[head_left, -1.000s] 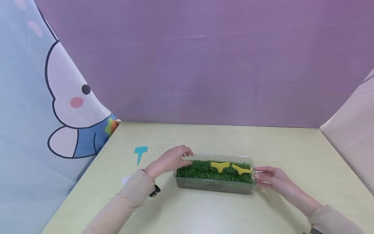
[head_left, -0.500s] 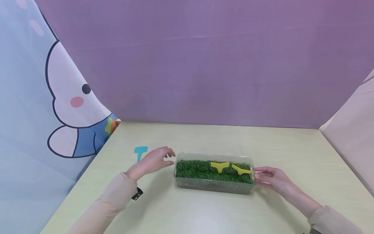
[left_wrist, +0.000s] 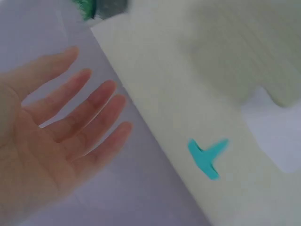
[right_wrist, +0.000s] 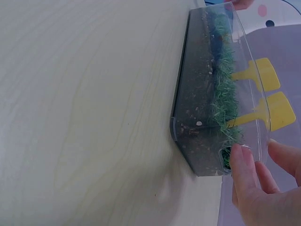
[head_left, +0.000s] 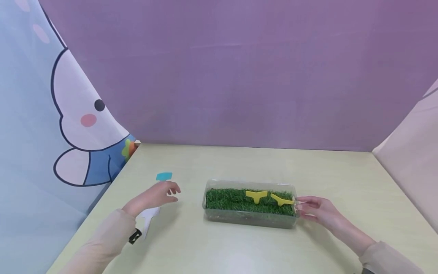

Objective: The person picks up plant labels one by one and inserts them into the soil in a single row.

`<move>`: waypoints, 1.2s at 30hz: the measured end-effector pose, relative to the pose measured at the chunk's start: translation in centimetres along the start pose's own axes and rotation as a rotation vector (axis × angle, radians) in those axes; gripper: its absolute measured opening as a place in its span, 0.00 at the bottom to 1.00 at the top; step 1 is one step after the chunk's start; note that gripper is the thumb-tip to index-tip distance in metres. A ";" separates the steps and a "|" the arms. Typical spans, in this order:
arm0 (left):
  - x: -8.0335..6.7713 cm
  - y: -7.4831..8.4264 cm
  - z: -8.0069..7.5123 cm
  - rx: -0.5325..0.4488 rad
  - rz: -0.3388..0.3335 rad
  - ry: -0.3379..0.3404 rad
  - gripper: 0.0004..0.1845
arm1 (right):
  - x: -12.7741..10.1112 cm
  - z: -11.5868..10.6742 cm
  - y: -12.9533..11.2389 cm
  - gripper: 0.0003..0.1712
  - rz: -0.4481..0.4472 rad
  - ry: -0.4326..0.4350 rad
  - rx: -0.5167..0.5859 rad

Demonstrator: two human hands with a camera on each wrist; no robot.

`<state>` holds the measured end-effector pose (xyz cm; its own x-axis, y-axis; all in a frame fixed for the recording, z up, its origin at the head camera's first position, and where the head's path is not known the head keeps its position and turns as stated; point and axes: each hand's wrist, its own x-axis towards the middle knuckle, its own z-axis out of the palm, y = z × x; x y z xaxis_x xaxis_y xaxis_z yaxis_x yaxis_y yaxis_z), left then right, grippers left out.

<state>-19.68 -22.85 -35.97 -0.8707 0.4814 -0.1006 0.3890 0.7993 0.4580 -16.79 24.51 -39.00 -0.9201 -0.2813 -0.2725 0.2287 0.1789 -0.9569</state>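
A clear plastic box [head_left: 251, 220] filled with green turf [head_left: 229, 199] lies mid-table. Two yellow T-shaped tags [head_left: 256, 195] [head_left: 282, 199] stand in the turf toward its right end. My right hand [head_left: 301, 208] pinches the box's right end between thumb and fingers; the right wrist view shows those fingers [right_wrist: 244, 172] on the end wall of the box [right_wrist: 197, 108]. My left hand [head_left: 161, 194] hovers open and empty left of the box, fingers spread [left_wrist: 89, 113]. A teal T-shaped tag [head_left: 164, 176] [left_wrist: 207, 157] lies flat just beyond it. A white tag [head_left: 148, 217] [left_wrist: 273, 127] lies under the wrist.
The pale wooden table [head_left: 246, 161] is enclosed by a purple backdrop [head_left: 239, 76], a cartoon-print curtain [head_left: 68, 125] along the left edge and a pale panel [head_left: 410, 152] on the right.
My left hand has drawn back leftward from the box's left end to beside the teal tag, uncovering the white tag. The right hand and the box have stayed put.
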 end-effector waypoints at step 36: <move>-3.7 -6.6 1.1 0.019 -0.205 -0.095 0.18 | 0.2 0.0 0.2 0.26 0.001 -0.003 0.056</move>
<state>-18.65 -29.53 -39.61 -0.9003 0.3394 -0.2725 0.2136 0.8901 0.4027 -16.91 24.51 -39.24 -0.9190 -0.2838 -0.2736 0.2471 0.1261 -0.9607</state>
